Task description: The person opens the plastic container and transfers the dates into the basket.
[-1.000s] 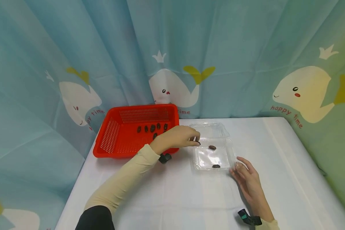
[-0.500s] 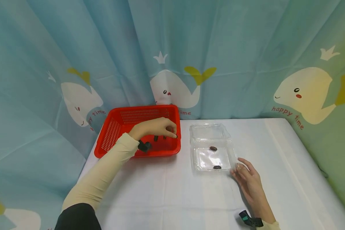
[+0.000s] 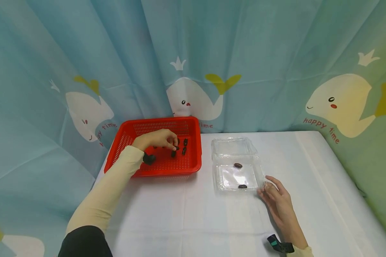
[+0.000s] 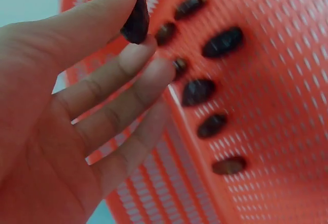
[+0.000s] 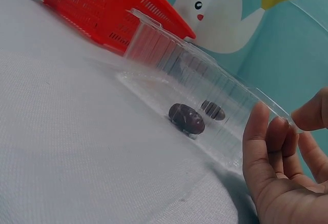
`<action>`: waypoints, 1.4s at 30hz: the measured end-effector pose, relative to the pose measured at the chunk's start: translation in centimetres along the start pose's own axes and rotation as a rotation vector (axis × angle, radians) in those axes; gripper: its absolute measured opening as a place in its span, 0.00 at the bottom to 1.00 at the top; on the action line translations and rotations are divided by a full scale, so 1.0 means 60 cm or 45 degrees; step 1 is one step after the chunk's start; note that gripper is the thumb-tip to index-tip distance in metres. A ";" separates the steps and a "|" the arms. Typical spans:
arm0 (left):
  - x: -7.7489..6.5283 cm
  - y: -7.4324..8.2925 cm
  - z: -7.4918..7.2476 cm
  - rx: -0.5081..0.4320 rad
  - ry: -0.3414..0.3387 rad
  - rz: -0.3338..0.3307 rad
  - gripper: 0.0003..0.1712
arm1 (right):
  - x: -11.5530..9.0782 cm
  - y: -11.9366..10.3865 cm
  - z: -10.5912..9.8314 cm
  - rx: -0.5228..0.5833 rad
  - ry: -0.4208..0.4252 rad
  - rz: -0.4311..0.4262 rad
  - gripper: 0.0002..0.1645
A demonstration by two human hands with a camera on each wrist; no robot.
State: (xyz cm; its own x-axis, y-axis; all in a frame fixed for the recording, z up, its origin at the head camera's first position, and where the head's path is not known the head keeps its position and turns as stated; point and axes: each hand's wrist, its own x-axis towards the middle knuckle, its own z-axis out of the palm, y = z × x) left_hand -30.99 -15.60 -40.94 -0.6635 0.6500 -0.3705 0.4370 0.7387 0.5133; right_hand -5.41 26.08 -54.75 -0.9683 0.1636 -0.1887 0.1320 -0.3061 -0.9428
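My left hand (image 3: 162, 139) is over the red basket and pinches a dark, wrinkled date (image 4: 137, 16) between thumb and index finger; its other fingers stretch out loosely. Beneath it, several more dates (image 4: 223, 42) lie spread on the basket floor. At the right, my right hand (image 3: 276, 200) pinches the rim of a clear plastic clamshell box (image 3: 260, 167) at its near right corner. Inside the box lie two dates, one date (image 3: 238, 165) towards the back and another date (image 3: 242, 186) by the front wall.
The red basket (image 3: 197, 162) with slotted walls stands on the white-covered table (image 3: 193, 214), left of the box. Folded back behind the box is its clear lid (image 3: 233, 145). A blue curtain (image 3: 263, 100) with whale prints hangs behind the table.
My left hand has moved left from the clear box's edge to inside the red basket, with a date in its fingertips throughout. My right hand has stayed at the box's corner.
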 end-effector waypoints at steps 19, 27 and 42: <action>0.008 -0.073 0.024 0.099 -0.015 -0.107 0.05 | 0.003 0.001 0.000 -0.027 0.008 0.000 0.25; 0.013 -0.087 0.037 0.139 -0.017 -0.071 0.07 | 0.002 0.001 -0.002 -0.024 -0.002 0.001 0.21; 0.019 -0.076 0.048 0.165 0.067 -0.077 0.18 | 0.004 0.002 -0.005 0.032 -0.019 0.002 0.20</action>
State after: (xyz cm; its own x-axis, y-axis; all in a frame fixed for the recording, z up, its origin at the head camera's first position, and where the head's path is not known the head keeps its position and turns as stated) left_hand -31.98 -17.70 -45.91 -0.7206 0.5959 -0.3546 0.4679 0.7952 0.3856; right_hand -5.57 26.38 -55.01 -0.9712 0.1488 -0.1861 0.1286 -0.3301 -0.9351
